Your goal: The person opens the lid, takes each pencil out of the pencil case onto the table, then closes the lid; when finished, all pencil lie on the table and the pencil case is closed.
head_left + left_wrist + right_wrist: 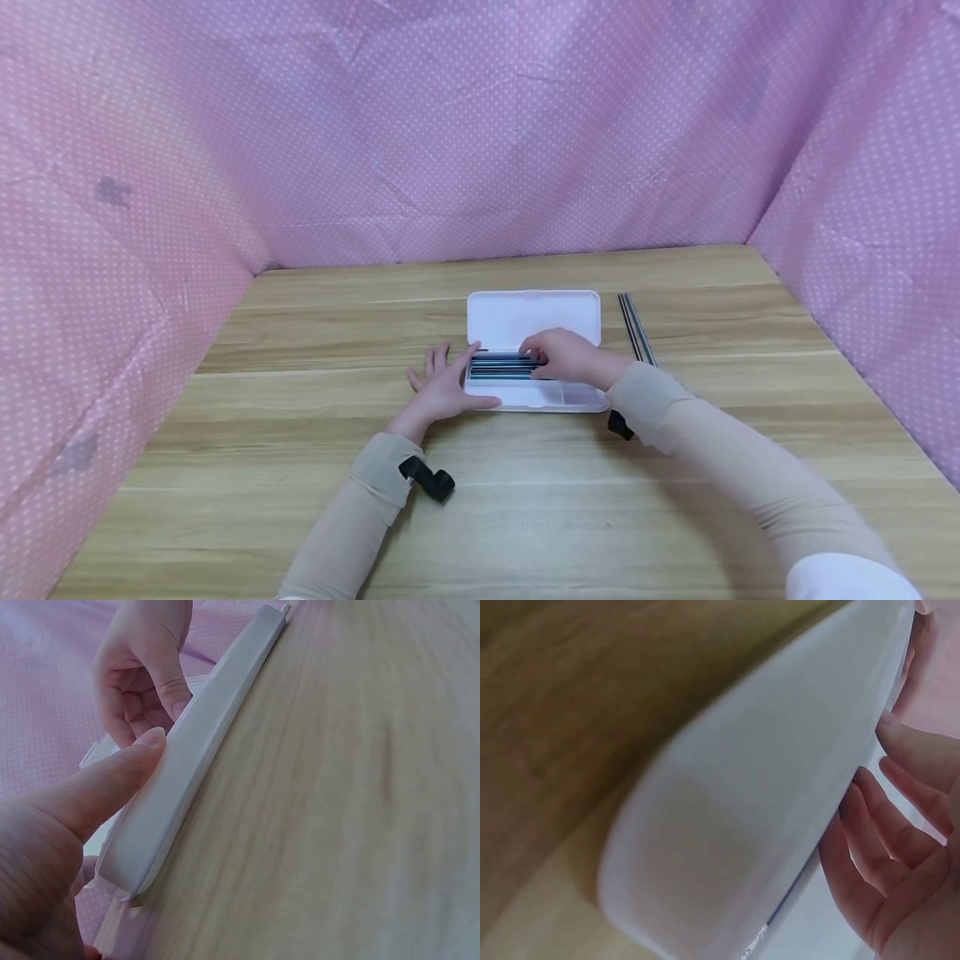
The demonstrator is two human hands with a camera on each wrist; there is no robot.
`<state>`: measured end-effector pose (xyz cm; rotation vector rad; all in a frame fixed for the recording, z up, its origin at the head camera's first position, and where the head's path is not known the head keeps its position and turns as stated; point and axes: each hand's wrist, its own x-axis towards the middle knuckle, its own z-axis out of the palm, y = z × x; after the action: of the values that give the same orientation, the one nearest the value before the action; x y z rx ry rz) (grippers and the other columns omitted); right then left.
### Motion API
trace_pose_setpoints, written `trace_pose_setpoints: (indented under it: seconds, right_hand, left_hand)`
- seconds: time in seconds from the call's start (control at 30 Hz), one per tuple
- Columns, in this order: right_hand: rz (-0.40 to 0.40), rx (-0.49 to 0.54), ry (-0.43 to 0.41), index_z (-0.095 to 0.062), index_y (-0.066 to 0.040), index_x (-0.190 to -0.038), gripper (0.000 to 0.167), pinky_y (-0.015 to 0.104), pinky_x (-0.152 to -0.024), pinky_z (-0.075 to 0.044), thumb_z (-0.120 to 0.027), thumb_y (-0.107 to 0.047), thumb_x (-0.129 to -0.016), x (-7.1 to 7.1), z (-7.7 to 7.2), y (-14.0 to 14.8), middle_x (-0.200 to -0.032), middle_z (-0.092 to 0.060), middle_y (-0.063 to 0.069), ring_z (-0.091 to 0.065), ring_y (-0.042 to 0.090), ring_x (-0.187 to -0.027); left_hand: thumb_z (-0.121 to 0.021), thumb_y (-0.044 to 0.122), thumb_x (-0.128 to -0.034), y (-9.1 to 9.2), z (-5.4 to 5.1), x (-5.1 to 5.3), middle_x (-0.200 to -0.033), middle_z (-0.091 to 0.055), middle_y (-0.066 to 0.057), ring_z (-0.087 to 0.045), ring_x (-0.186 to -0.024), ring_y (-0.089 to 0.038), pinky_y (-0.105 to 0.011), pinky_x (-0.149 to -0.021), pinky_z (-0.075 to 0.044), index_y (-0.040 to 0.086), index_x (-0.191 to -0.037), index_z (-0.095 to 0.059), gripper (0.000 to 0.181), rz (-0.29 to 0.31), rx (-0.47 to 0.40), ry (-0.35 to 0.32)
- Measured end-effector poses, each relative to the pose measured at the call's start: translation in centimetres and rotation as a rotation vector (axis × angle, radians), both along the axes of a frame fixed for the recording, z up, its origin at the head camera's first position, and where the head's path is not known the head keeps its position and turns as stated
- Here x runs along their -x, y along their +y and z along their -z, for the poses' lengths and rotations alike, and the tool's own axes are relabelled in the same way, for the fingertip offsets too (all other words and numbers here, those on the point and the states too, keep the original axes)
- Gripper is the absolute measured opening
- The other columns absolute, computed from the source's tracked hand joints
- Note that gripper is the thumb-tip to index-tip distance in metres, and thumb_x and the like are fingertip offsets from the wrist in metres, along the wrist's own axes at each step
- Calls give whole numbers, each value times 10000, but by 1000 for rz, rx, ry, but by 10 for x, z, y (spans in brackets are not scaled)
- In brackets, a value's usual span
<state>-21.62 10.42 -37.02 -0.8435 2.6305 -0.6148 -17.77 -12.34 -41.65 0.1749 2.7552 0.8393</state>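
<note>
A white pencil case (525, 396) lies on the table with its lid (532, 317) raised at the back. Several dark, slim pencils (498, 367) lie side by side in its rear compartment. My left hand (442, 392) spans the case's left end, fingers spread; its thumb touches the front wall (187, 742) and its index finger reaches the back corner. My right hand (566, 357) reaches over the right part of the pencils with bent fingers (855, 862). The case wall hides those fingertips in the left wrist view, so whether they pinch a pencil is unclear.
More dark pencils (633, 325) lie on the wooden table (375, 333) right of the case, partly behind my right wrist. A smaller front-right compartment (581, 394) sits in the case. Pink dotted cloth (487, 150) hangs around the table's back and sides.
</note>
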Motion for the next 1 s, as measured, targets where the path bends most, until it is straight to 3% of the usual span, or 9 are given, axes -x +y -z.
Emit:
trace_pose_setpoints:
  seconds: [1.0]
  right_hand:
    - [-108, -36, 7, -707, -99, -1030, 179, 277, -755, -453, -681, -62, -858, 8, 9, -2, -828, -618, -1, -509, 137, -763]
  left_hand:
    - [-766, 544, -703, -1, 1, 0, -1571, 1, -207, 137, -1427, -417, -725, -999, 145, 353, -1497, -238, 973, 8, 0, 6]
